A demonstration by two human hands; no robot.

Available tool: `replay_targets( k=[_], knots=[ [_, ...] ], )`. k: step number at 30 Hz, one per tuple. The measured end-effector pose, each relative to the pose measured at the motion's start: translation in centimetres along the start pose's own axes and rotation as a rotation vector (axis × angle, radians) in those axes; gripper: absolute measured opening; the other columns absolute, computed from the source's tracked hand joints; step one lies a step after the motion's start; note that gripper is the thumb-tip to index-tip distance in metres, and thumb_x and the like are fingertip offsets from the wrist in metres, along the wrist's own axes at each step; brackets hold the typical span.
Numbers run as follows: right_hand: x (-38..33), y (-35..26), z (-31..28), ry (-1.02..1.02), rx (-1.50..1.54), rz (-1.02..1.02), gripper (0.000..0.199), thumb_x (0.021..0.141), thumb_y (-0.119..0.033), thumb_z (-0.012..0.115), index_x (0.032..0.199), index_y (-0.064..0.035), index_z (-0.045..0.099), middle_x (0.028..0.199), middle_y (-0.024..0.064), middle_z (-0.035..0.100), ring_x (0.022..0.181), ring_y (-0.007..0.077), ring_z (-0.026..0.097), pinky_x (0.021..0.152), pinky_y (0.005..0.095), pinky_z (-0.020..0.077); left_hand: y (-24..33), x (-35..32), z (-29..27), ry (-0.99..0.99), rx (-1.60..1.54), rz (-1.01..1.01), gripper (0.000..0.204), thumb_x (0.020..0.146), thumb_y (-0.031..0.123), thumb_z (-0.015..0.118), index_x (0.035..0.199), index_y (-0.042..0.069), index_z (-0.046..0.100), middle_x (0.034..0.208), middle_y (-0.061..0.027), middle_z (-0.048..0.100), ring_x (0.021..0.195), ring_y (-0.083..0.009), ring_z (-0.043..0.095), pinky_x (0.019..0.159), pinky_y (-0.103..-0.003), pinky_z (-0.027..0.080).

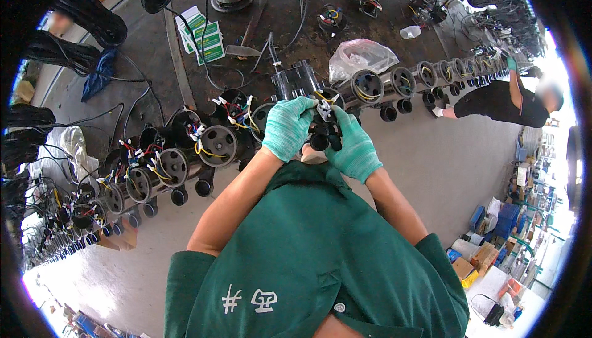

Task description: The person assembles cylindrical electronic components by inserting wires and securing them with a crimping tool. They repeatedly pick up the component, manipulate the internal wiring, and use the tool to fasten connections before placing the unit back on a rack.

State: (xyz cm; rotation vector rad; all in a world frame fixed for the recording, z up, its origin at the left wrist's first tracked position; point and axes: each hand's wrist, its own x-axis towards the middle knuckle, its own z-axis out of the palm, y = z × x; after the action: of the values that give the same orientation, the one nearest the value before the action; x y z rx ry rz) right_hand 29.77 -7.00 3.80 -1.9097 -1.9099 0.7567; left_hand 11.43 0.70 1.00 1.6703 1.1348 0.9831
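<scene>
Both my hands wear light green knitted gloves and meet in front of my chest at the table's near edge. Between them is a small black part with a silvery metal piece (324,113); its exact kind is unclear. My left hand (288,128) pinches it from the left, fingertips at its top. On its other side, my right hand (354,147) has its fingers curled round the black lower portion. Just beyond my left fingers lies a black ribbed housing (295,80) with a cable (273,48) running out of its top.
Metal cylinders with round slotted ends (218,145) and coloured wires line the table edge on both sides. A clear plastic bag (361,58), green-and-white cards (203,34), a hammer (243,50) and black cable coils (92,17) lie beyond. Another person (502,100) works at far right.
</scene>
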Motion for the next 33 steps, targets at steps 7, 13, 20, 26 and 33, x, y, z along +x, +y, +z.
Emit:
replay_targets(
  k=[7,13,20,26,33],
  knots=[
    [0.5,0.5,0.5,-0.008,-0.023,-0.029,0.091,0.076,-0.019,0.079,0.155,-0.0041,0.035,0.119,0.0274,0.056,0.107,0.045,0.06,0.094,0.0487,0.0526,-0.4,0.1,0.2,0.012,0.001,0.024,0.016,0.092,0.004,0.069,0.106,0.005,0.076,0.089,-0.0195,0.075,0.07,-0.0296,0.075,0.064,-0.038,0.06],
    [0.5,0.4,0.2,-0.018,-0.092,-0.015,0.091,0.076,-0.018,0.079,0.155,-0.0073,0.036,0.119,0.0256,0.056,0.106,0.0453,0.061,0.093,0.0504,0.0533,-0.1,0.1,-0.1,-0.014,0.071,-0.022,0.023,0.088,-0.001,0.07,0.109,0.005,0.076,0.098,-0.0202,0.076,0.089,-0.0356,0.074,0.08,-0.039,0.058],
    [0.6,0.5,0.8,0.006,-0.099,0.016,0.088,0.077,-0.017,0.079,0.155,-0.0117,0.039,0.122,0.0228,0.057,0.106,0.0468,0.063,0.09,0.0529,0.055,-0.6,-0.1,-0.1,0.003,0.047,0.02,0.019,0.089,0.002,0.069,0.107,0.005,0.076,0.095,-0.0201,0.075,0.083,-0.0368,0.073,0.076,-0.041,0.058],
    [0.4,0.9,0.3,-0.029,-0.017,0.007,0.09,0.076,-0.017,0.077,0.157,-0.0095,0.036,0.125,0.0252,0.057,0.11,0.0449,0.063,0.095,0.05,0.054,-0.9,0.1,0.4,0.038,0.067,0.099,0.016,0.09,0.006,0.071,0.105,0.007,0.076,0.091,-0.0201,0.074,0.078,-0.0401,0.071,0.072,-0.045,0.057],
    [2.3,3.6,-12.5,0.109,-0.199,-0.258,0.079,0.076,-0.02,0.076,0.15,-0.0053,0.05,0.126,0.0273,0.063,0.115,0.0434,0.063,0.1,0.0484,0.0518,-0.5,0.4,1.0,0.094,0.254,0.162,0.015,0.09,0.011,0.077,0.104,0.006,0.076,0.097,-0.0165,0.075,0.089,-0.0346,0.072,0.08,-0.04,0.057]
  ],
)
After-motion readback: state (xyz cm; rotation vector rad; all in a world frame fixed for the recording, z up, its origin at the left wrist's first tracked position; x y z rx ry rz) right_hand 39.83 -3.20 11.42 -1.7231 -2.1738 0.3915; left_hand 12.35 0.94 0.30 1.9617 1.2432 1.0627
